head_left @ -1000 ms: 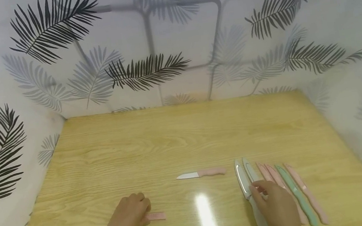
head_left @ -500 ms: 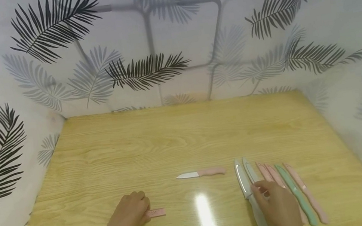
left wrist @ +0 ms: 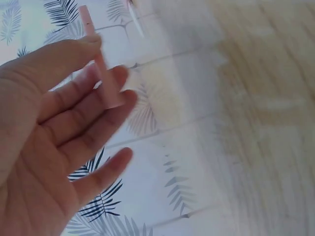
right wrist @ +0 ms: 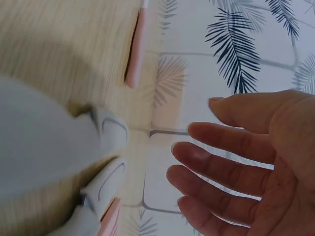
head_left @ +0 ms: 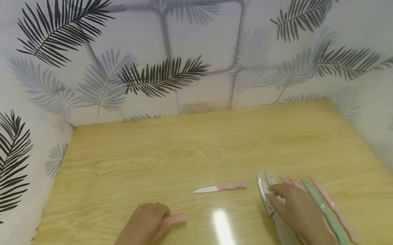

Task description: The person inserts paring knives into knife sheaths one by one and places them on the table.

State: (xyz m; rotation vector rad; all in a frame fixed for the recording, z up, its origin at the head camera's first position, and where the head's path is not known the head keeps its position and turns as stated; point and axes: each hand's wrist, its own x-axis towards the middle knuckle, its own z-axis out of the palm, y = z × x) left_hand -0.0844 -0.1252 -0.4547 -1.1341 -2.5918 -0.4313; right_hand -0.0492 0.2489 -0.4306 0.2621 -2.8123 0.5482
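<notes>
My left hand pinches a narrow pink strip between thumb and fingers, lifted off the table. In the left wrist view the strip looks flat and stiff, flaring at its lower end; its kind is unclear. My right hand hovers over a row of knives, its fingers apart and holding nothing. Nearest it are two pale grey knives, one at the row's left end, the other beside it. A small pink-handled knife with a bare white blade lies crosswise between the hands.
Further right in the row lie a green knife and a pink knife; more pink ones are partly hidden under my right hand. The wooden table meets a leaf-patterned cloth at its back and sides.
My left hand has raised the pink strip and moved slightly forward and right. My right hand has shifted slightly forward over the knives. The small knife stays in place.
</notes>
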